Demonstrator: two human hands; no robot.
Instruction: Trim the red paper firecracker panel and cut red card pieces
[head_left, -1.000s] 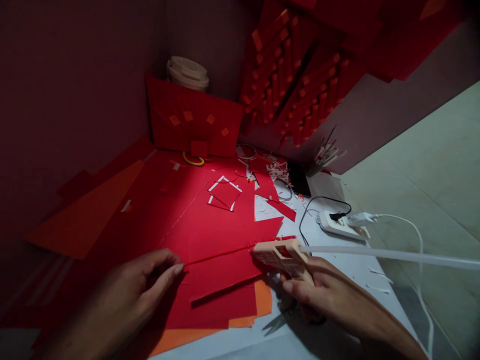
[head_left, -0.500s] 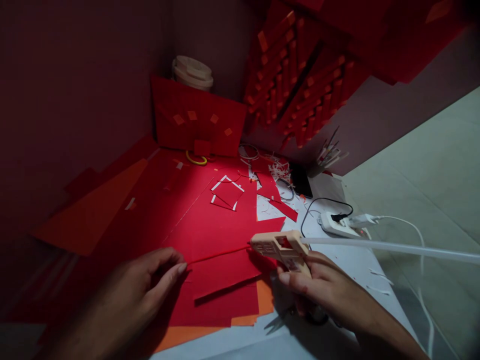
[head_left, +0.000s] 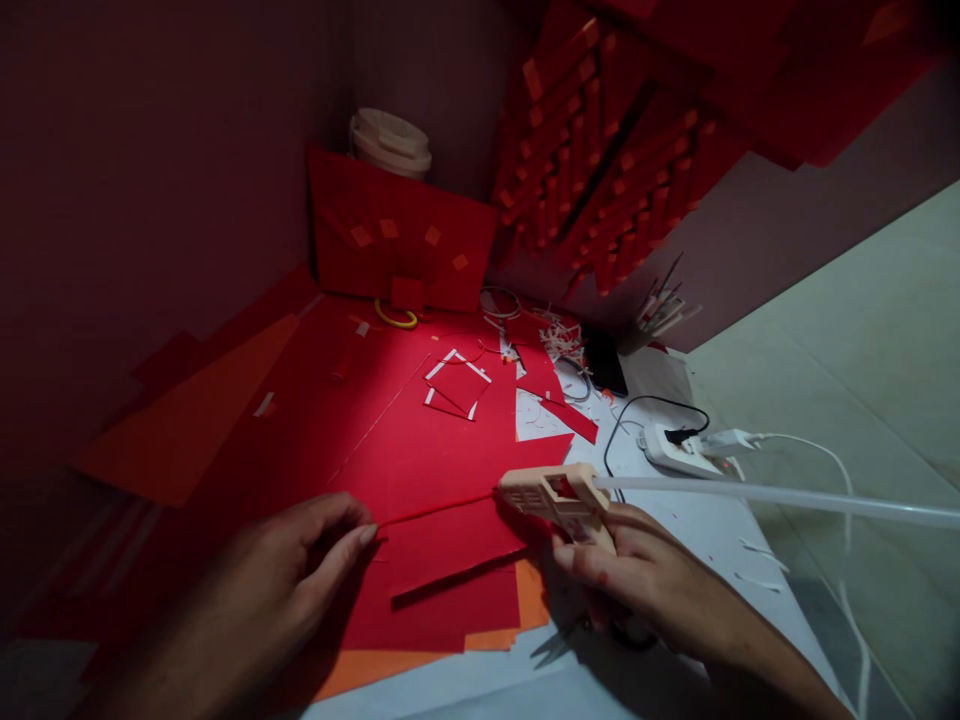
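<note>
My right hand is closed round the grip of a beige glue gun. A long clear glue stick pokes out of its back toward the right. The gun's nozzle touches the right end of a thin red paper strip. My left hand pinches the strip's left end between thumb and fingers. The strip lies over a stack of red paper sheets with orange sheets beneath.
A white power strip with cables lies at the right on the white table. Scissors lie under my right hand. At the back are a folded red card, a yellow ring, a lidded cup, paper scraps and a woven red paper piece.
The glue gun has lifted slightly and edged left, its nozzle staying at the strip's right end. My left hand has kept its pinch on the strip.
</note>
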